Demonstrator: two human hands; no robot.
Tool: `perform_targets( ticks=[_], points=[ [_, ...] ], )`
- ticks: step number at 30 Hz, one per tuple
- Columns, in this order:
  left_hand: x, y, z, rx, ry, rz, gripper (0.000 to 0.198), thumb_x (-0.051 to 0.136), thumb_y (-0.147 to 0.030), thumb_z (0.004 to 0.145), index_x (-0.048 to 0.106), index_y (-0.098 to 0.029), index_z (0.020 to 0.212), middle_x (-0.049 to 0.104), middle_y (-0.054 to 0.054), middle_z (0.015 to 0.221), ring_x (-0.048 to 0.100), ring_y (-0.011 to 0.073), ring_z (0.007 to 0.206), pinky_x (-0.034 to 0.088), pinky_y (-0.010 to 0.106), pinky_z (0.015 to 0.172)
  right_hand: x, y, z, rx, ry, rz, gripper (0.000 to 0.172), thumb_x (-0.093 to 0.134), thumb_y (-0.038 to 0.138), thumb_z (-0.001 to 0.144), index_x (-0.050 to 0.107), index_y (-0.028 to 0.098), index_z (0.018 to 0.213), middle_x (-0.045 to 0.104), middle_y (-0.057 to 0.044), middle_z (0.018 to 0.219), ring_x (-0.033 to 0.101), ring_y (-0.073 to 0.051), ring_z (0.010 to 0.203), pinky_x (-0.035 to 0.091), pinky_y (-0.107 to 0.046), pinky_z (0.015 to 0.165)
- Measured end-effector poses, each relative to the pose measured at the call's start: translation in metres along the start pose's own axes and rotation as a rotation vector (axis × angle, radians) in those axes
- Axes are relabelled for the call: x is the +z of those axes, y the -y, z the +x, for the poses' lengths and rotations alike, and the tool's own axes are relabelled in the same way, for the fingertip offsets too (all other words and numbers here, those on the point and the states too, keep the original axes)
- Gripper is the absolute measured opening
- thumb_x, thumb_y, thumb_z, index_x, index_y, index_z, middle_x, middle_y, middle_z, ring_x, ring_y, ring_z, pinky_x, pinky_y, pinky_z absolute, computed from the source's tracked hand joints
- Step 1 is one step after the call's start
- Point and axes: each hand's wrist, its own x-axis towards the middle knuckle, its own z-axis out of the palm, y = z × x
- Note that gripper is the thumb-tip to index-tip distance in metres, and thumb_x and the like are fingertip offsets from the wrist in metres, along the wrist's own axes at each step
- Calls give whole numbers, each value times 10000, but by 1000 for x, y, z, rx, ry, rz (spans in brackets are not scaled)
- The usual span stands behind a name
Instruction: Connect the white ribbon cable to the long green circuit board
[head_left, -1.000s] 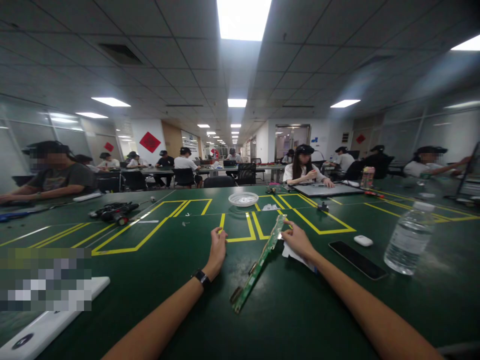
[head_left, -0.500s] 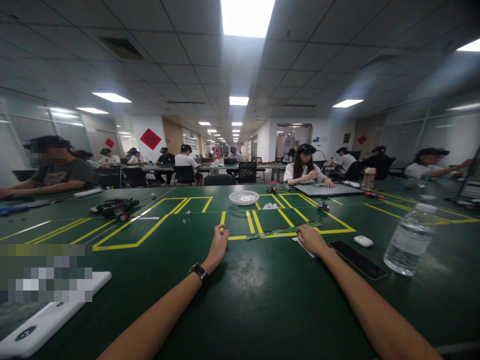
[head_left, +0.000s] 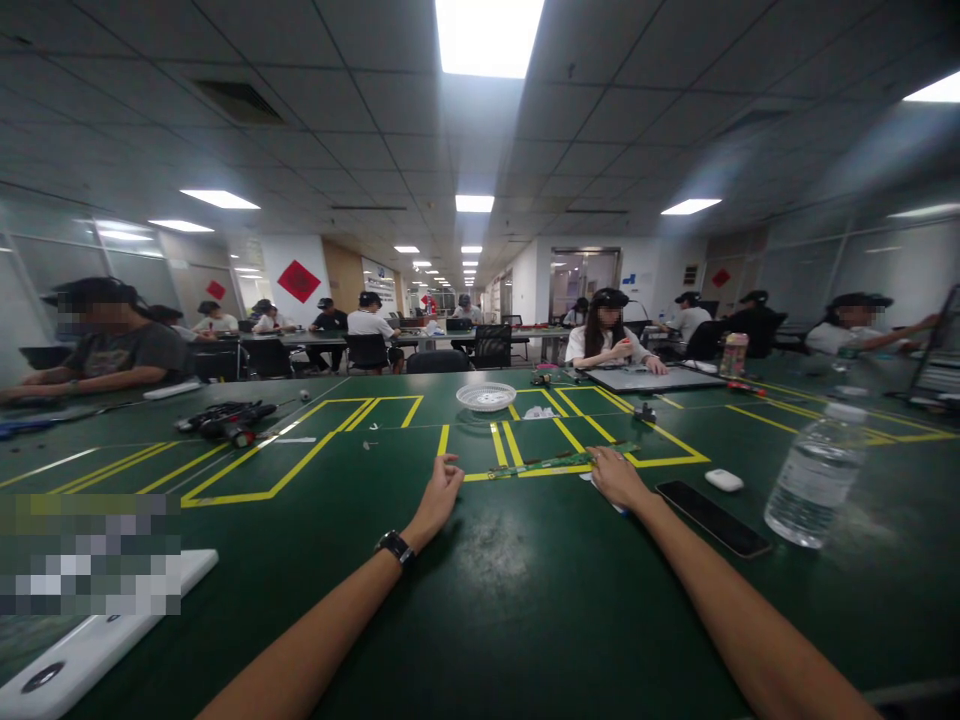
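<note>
High above the white basket [head_left: 486, 407], a blown-out ceiling panel [head_left: 491, 38] hazes the dim room; nearer than the basket, the surface [head_left: 495, 550] shows dull sheen; right of the basket, lens distortion slants the bottle [head_left: 814, 480].

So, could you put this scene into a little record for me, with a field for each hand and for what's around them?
Left hand: nothing visible in it, fingers loosely curled
Left wrist: dark watch
Right hand: at the right part of a long green circuit board; grip unclear
Board's place: across yellow tape lines on a green table
Right side: black phone, small white case, clear bottle
Beyond the hands: white basket
</note>
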Motion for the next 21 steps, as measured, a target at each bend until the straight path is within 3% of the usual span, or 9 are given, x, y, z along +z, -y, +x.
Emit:
perform_targets(
  ticks=[7,12,17,21],
  points=[
    [1,-4,-1,0,68,18,327,458,-375,825,442,-184,1089,511,-6,824,504,132,722,404,248,696,-19,7,-1,55,73,11,434,397,370,843,555,176,1196,530,-136,1225,456,-305,1125,342,-439,911],
    [1,-7,-2,10,75,10,310,458,-366,822,464,-180,1069,516,-10,800,512,133,714,410,252,697,-21,16,-3,124,42,-37,362,328,292,884,585,152,1097,565,-152,1154,487,-288,1077,354,-432,875],
    [0,-9,-4,21,79,30,304,449,-355,829,466,-179,1077,548,-2,822,527,131,709,414,252,689,-18,25,-6,94,-16,-103,293,374,234,870,592,134,1037,592,-156,1108,507,-274,1052,355,-422,878],
    [1,-9,-5,35,84,52,303,427,-350,846,465,-178,1093,551,6,850,523,131,721,412,247,688,-11,25,-7,81,-22,-115,336,364,221,880,583,123,1115,589,-165,1162,490,-276,1109,336,-411,921]
  ],
)
